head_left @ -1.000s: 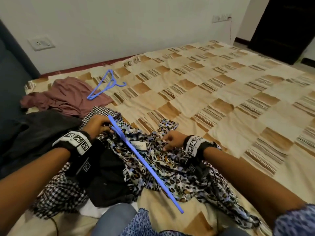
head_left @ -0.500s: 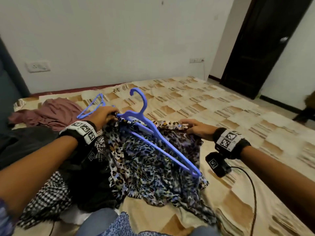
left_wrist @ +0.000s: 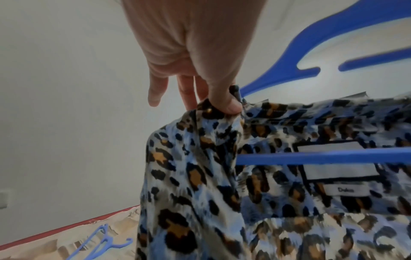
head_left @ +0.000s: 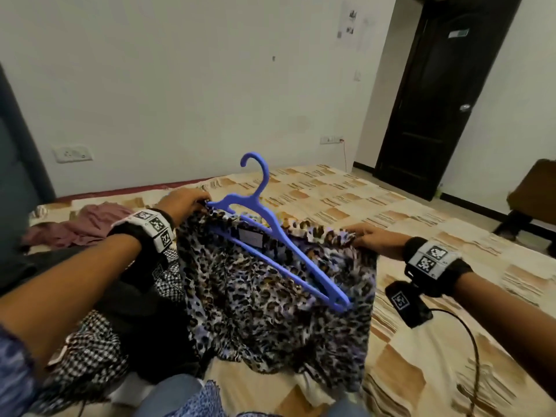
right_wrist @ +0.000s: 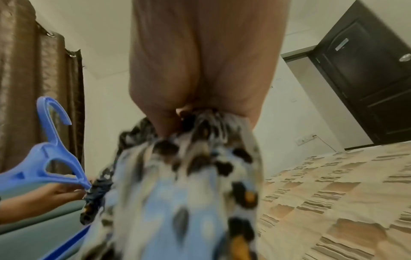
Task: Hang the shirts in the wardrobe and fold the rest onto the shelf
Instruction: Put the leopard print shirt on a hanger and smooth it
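A leopard-print shirt (head_left: pixel 270 302) in blue, black and tan hangs lifted above the bed, with a blue plastic hanger (head_left: pixel 264 224) lying across its neck opening, hook up. My left hand (head_left: pixel 183 203) pinches the shirt's left shoulder together with the hanger's end; the left wrist view shows thumb and fingers (left_wrist: pixel 224 103) closed on the cloth (left_wrist: pixel 200 167) beside the hanger (left_wrist: pixel 311 156). My right hand (head_left: pixel 367 236) grips the other shoulder edge. In the right wrist view the fabric (right_wrist: pixel 189 167) bunches in that hand, with the hanger (right_wrist: pixel 48 158) to the left.
On the checked bedspread (head_left: pixel 421 236) lie a pink garment (head_left: pixel 84 224), a black garment (head_left: pixel 135 311) and a black-and-white checked one (head_left: pixel 90 356) at the left. A second blue hanger (left_wrist: pixel 102 242) lies on the bed. A dark door (head_left: pixel 436 100) stands at the right.
Both hands have lifted the leopard shirt and hanger off the bed and spread it apart; the hanger now stands hook up. My view has tilted up toward the wall and door.
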{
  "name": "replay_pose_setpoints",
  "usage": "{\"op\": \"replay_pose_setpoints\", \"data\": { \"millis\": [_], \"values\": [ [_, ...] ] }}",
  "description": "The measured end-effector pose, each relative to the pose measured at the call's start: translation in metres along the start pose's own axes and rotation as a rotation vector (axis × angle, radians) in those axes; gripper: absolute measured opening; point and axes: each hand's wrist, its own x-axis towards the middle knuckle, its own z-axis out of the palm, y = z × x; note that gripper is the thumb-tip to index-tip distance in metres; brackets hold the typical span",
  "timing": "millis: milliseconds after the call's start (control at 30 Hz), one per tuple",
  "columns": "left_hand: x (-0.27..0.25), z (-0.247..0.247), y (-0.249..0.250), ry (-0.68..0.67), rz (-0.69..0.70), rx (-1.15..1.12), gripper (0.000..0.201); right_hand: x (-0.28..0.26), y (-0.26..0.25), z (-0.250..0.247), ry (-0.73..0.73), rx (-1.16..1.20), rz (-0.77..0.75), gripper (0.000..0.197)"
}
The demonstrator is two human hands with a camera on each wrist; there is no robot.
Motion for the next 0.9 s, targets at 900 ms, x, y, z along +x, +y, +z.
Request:
{"op": "replay_pose_setpoints", "data": {
  "millis": [900],
  "values": [
    [-0.004,-0.014,0.034,0.027,-0.117,0.103,0.027,0.01,0.012,0.007,0.32,-0.064,-0.033,0.024]
  ]
}}
